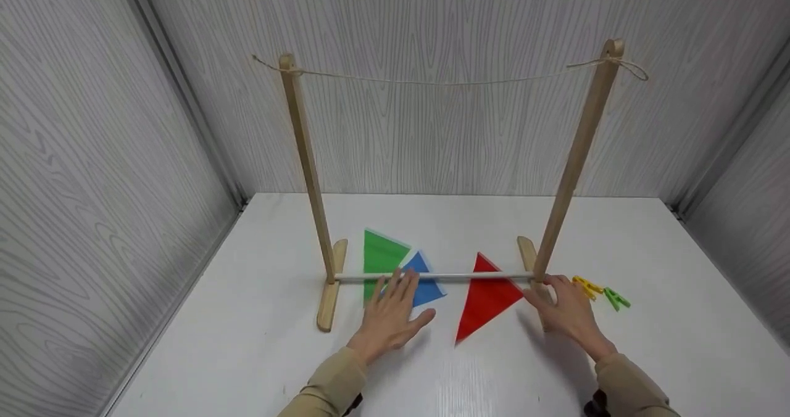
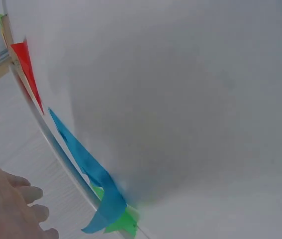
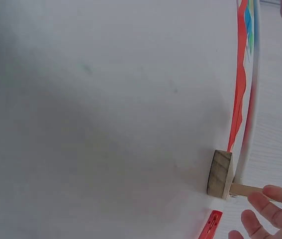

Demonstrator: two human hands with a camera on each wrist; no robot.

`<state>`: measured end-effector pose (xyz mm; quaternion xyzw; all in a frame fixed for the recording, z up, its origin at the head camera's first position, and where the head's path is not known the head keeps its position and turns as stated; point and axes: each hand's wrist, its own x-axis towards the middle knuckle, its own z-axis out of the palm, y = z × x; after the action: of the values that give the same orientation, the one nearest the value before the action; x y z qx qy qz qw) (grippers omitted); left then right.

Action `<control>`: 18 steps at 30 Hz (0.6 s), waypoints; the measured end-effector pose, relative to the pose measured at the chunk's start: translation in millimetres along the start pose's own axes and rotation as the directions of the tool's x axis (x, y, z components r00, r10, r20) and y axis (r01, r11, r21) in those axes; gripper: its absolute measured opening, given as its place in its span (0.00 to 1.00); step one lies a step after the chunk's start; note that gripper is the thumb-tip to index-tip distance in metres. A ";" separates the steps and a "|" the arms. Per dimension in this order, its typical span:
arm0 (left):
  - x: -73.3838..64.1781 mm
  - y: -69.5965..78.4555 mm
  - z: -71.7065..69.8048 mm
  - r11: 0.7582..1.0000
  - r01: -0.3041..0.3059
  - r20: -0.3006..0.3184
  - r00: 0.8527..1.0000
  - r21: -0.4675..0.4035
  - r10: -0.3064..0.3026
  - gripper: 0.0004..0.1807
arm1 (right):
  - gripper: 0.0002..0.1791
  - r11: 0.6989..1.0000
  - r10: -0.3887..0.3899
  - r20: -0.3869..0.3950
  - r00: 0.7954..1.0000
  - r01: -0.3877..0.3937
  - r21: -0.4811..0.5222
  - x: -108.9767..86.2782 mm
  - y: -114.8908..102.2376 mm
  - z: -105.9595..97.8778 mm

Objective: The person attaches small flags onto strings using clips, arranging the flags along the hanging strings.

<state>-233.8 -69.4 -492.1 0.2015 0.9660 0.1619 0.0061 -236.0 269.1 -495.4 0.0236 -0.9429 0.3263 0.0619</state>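
The left hand spreads wide by a blue flag — the right hand, loosely parted, beside a post.

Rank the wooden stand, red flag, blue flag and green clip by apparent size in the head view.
1. Wooden stand
2. Red flag
3. Blue flag, visible part; left hand covers some
4. Green clip

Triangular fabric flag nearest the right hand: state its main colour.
Red; this triangular fabric flag shows best in the head view.
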 end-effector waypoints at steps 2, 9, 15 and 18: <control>2.6 5.9 0.4 1.000 -0.029 0.033 0.999 0.004 0.029 0.43 | 0.33 1.000 -0.011 -0.005 1.000 0.011 0.004 2.1 -1.3 2.5; 17.2 20.4 -0.2 0.997 -0.071 0.137 0.988 -0.022 0.073 0.40 | 0.31 1.000 -0.012 0.030 0.999 0.011 0.028 10.0 -3.2 8.3; 29.3 29.4 4.3 0.994 -0.113 0.170 0.979 -0.005 0.112 0.38 | 0.31 0.994 0.065 0.102 0.993 -0.074 0.081 13.0 -6.9 11.9; 33.9 33.5 8.8 0.986 -0.161 0.185 0.971 0.043 0.151 0.36 | 0.32 0.989 0.103 0.123 0.987 -0.115 0.094 13.5 -9.8 13.5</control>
<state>-251.3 -24.3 -488.1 0.2907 0.9469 0.1148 0.0753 -250.0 253.1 -498.1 -0.0056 -0.9271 0.3746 -0.0130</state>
